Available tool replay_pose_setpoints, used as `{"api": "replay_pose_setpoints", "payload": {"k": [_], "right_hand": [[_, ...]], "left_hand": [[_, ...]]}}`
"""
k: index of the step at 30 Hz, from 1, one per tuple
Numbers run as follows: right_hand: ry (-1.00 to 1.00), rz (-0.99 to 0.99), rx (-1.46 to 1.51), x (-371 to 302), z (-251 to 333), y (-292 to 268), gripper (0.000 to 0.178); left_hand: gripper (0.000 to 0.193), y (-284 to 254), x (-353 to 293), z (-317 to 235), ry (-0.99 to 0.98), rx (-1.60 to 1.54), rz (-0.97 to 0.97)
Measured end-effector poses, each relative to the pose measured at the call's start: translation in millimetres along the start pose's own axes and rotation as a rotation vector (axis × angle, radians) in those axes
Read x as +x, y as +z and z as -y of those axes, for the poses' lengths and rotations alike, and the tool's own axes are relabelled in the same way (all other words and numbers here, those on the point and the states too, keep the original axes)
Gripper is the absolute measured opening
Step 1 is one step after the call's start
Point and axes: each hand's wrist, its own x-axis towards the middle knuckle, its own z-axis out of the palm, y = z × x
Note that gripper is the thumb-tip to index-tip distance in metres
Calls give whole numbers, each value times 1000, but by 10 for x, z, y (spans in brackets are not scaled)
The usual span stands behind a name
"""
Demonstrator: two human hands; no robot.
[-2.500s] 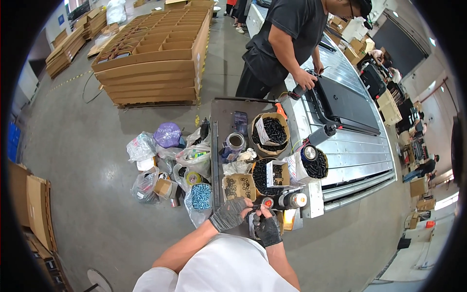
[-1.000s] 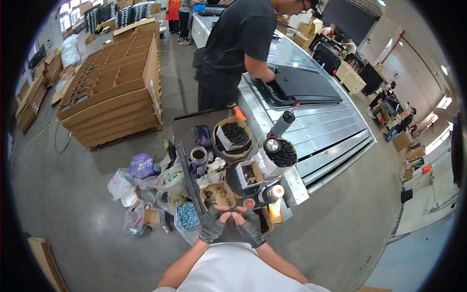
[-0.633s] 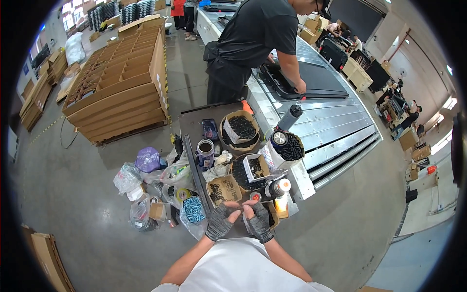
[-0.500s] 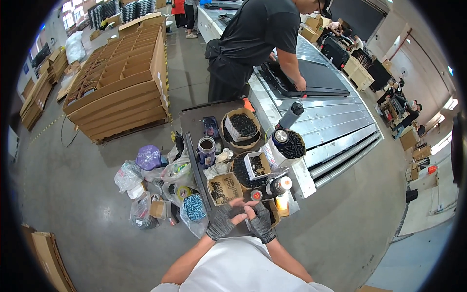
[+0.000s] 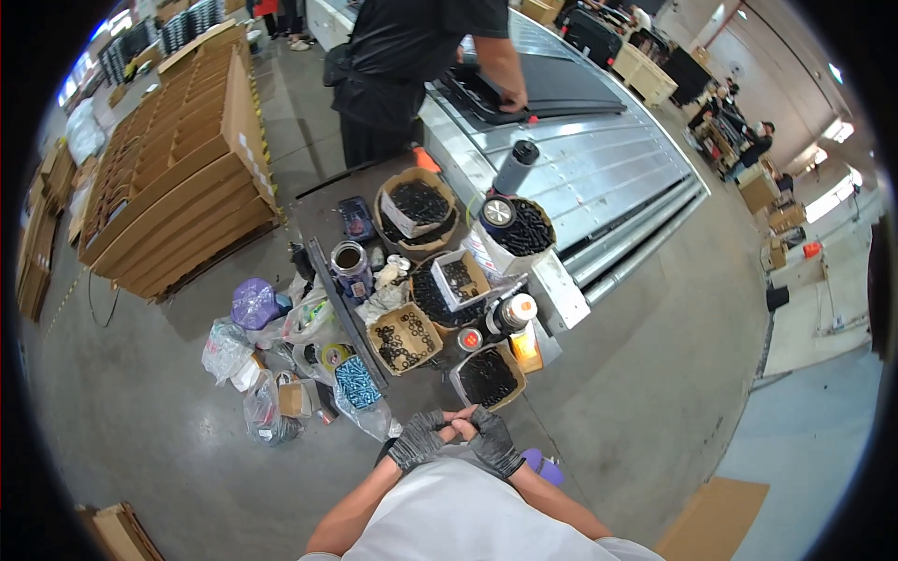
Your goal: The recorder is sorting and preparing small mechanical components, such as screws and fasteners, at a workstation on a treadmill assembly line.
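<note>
My left hand (image 5: 421, 438) and my right hand (image 5: 490, 439), both in grey fingerless work gloves, meet in front of my white top. Their bare fingertips press together; anything pinched between them is too small to make out. Just beyond lies a carton of black screws (image 5: 486, 377) on the near corner of the work table. To its left stands an open box of black rings (image 5: 404, 339). A small round container with a red top (image 5: 470, 339) sits between them. Blue screws (image 5: 356, 381) fill a bag-lined box by the table's left edge.
Further back are a purple open-topped can (image 5: 351, 266), more cartons of black hardware (image 5: 418, 206) and a dark bottle (image 5: 515, 168). A person in black (image 5: 398, 75) works at the metal roller conveyor (image 5: 580, 159). Stacked cardboard (image 5: 187, 168) stands left; plastic bags (image 5: 229, 351) lie on the floor.
My view has shifted, and the table now sits higher and further left in it. My hands have drawn back from the table toward my body, fingertips closing together.
</note>
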Motion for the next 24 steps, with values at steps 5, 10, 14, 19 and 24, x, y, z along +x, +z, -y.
{"api": "replay_pose_setpoints", "payload": {"k": [5, 10, 14, 19, 24], "right_hand": [[363, -104, 447, -218, -193, -114, 23], [503, -28, 687, -391, -631, -311, 34], [443, 106, 784, -324, -660, -412, 33], [414, 127, 1106, -252, -637, -594, 30], [429, 232, 1078, -245, -534, -871, 34]], "left_hand": [[29, 127, -9, 229, -95, 116, 60], [22, 371, 111, 301, 6, -28, -106], [17, 606, 263, 271, 351, 302, -162], [18, 855, 316, 158, 354, 479, -259], [23, 1095, 392, 133, 332, 680, -320]]}}
